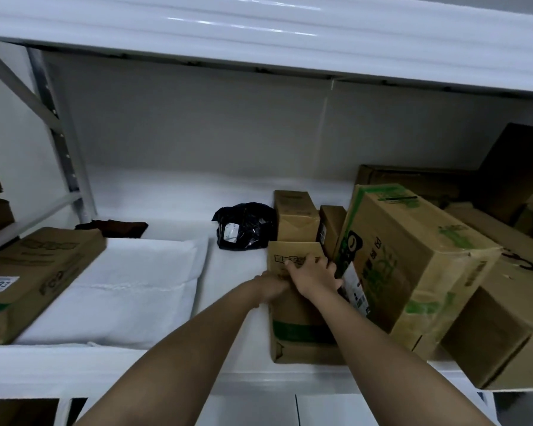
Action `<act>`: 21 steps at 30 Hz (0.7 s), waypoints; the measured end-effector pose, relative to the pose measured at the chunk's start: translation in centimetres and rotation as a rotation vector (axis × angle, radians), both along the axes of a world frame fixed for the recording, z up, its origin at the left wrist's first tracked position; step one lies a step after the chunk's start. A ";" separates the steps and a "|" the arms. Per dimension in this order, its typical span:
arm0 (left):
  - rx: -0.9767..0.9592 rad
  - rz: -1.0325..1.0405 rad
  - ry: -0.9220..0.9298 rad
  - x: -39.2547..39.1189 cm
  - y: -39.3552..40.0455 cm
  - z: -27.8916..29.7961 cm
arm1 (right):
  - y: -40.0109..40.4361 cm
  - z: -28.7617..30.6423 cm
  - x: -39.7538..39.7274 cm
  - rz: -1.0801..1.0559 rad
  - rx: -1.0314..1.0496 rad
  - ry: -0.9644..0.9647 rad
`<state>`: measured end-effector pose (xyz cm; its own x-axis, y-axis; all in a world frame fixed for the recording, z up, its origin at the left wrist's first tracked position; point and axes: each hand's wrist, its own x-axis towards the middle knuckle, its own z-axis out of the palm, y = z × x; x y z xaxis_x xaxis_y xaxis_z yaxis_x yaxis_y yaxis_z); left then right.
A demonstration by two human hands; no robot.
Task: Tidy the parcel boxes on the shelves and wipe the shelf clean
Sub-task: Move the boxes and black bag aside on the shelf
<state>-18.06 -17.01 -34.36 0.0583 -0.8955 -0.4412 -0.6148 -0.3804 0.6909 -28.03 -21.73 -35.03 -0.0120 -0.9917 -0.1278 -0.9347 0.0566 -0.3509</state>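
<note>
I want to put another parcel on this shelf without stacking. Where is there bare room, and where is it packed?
Bare shelf runs along the back, between the dark cloth and the black bag. A narrower strip lies between the white padded parcel and the box both hands hold. The right side is crowded: the tilted green-printed box leans among the others.

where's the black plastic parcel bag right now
In the head view the black bag lies mid-shelf toward the back, just left of the small upright box, beyond both hands.

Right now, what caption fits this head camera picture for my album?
Both hands, left hand and right hand, grip a cardboard box standing on the white shelf.
</note>
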 end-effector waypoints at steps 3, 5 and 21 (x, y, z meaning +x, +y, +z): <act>0.049 0.150 0.225 -0.1 0.1 0.5 | -0.2 0.6 -0.3 -0.013 0.043 -0.046; 0.058 0.213 0.284 -0.2 0.1 0.8 | -0.6 0.9 -0.3 -0.046 0.103 -0.106; 0.033 0.407 0.313 1.1 1.2 3.5 | -0.6 4.5 0.9 -0.068 0.048 -0.533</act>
